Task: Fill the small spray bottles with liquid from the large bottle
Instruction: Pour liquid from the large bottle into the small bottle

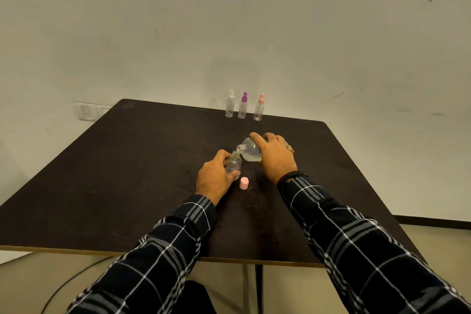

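Pink cap [244, 182]: small, smooth plastic cylinder, standing on a dark, matte, wood-grain table [127, 160] w/ a paler edge strip.

Just beyond the cap and slightly left stands the small bottle [234, 162]: clear plastic, round-shouldered, upright, threaded neck open. L hand [216, 178], left of the cap, holds it. Its fingers curl round the bottle's far-left side & the thumb presses the near side, thumb tip nearly over the cap.

Beyond the cap & to the right is the large bottle [251, 151]: clear, bulbous, tipped on its side, neck pointing left w/ its mouth right at the small bottle's opening. Pale liquid pools in its low side. R hand [274, 158] grips it from above, fingers draped over the top, index finger stretched toward the neck, so the body shows only left of the knuckles.

Far beyond the cap, by the table's back edge, three slim clear spray bottles stand in a row: white-topped [230, 104], purple-topped [243, 106], pink-topped [259, 108].

Both sleeves [356, 250] are dark plaid cloth; a black beaded band [293, 176] circles the R wrist.
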